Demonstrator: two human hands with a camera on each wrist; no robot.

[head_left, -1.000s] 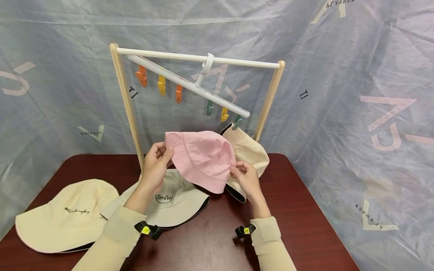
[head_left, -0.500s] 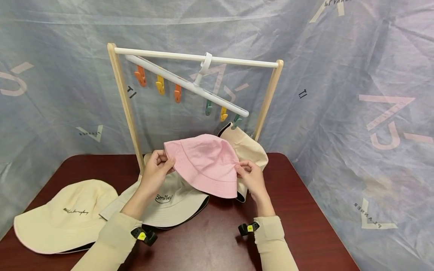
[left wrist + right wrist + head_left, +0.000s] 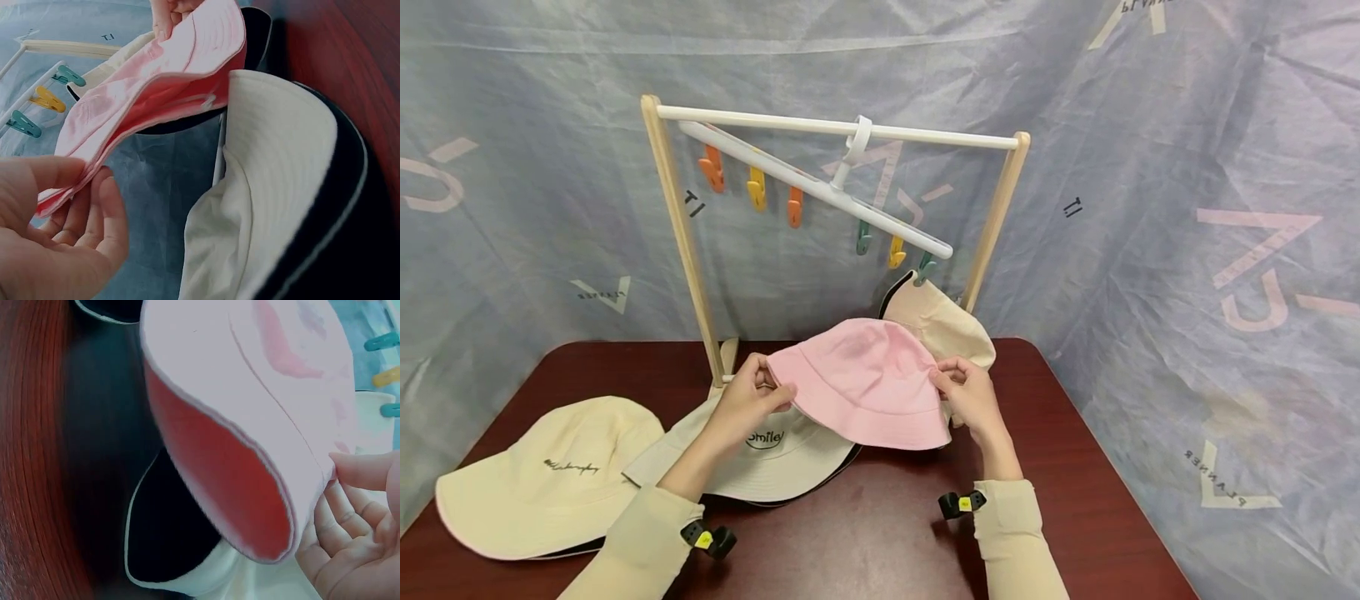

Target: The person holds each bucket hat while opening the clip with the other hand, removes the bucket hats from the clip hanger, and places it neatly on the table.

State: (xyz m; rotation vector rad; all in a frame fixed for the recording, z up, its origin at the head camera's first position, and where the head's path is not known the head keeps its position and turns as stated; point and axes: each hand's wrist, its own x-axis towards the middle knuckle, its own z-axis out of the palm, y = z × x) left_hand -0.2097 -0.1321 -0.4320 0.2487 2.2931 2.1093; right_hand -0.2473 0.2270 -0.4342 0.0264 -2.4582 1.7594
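My left hand [image 3: 747, 408] pinches the left brim of a pink bucket hat [image 3: 865, 383], and my right hand [image 3: 972, 398] pinches its right side, holding it tilted above the dark red table [image 3: 865, 550]. Under my left forearm lies a pale grey hat [image 3: 790, 467], with a cream hat [image 3: 568, 475] farther left. Beyond, at the far right, a beige hat [image 3: 955, 329] hangs from a green clip [image 3: 926, 267] on a slanting white hanger [image 3: 820, 190].

left fingers [image 3: 113, 215] and right fingers [image 3: 345, 519] both pinch
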